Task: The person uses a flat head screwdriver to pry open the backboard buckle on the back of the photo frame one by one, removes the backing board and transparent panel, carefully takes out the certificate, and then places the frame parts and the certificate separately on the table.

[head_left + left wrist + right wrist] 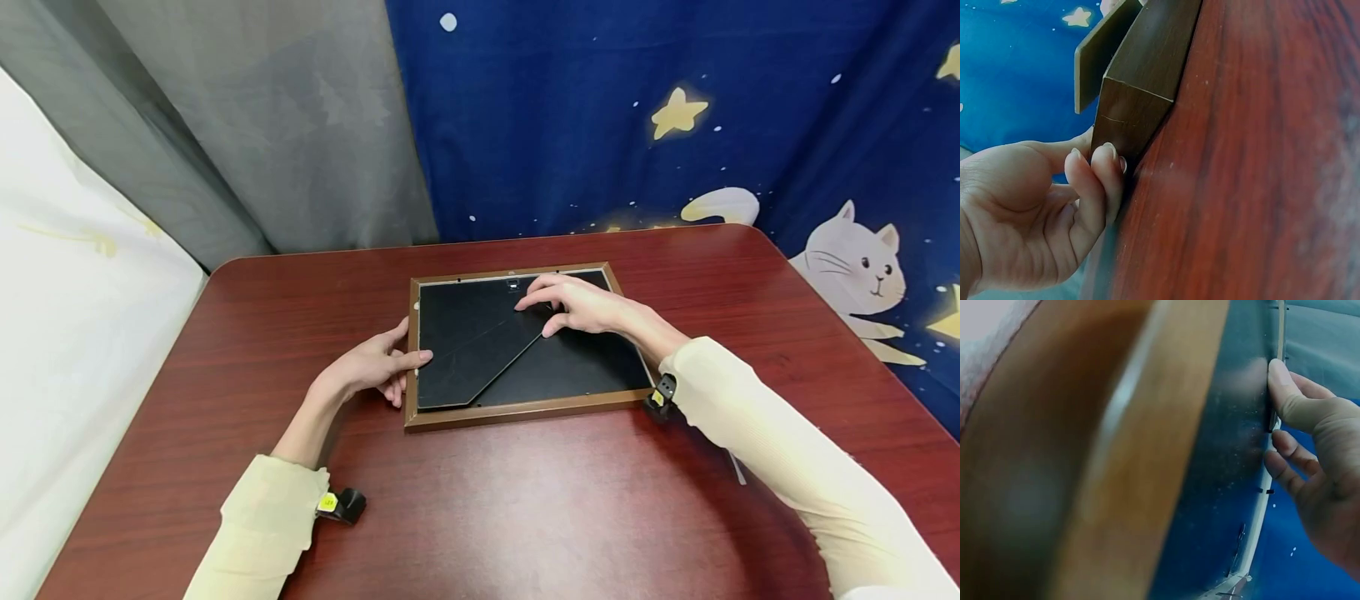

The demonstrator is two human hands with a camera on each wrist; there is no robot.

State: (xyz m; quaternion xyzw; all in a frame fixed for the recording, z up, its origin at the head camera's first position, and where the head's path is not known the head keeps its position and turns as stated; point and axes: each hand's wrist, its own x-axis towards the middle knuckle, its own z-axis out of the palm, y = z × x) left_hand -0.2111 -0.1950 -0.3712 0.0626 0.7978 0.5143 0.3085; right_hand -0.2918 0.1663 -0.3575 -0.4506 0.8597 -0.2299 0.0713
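Note:
A brown wooden picture frame lies face down on the table, its black backing upward. My left hand grips its left side, thumb over the rim and the other fingers along the outer edge. On the backing is a black easel stand, its wide foot toward the left. My right hand pinches the stand near its narrow upper end, thumb at its near edge and fingers across it. In the left wrist view the stand is raised off the frame. A small metal hanger sits by the far rim.
The reddish-brown wooden table extends all around the frame. Behind it hang a grey curtain and a blue curtain with stars and a cat. White cloth hangs on the left.

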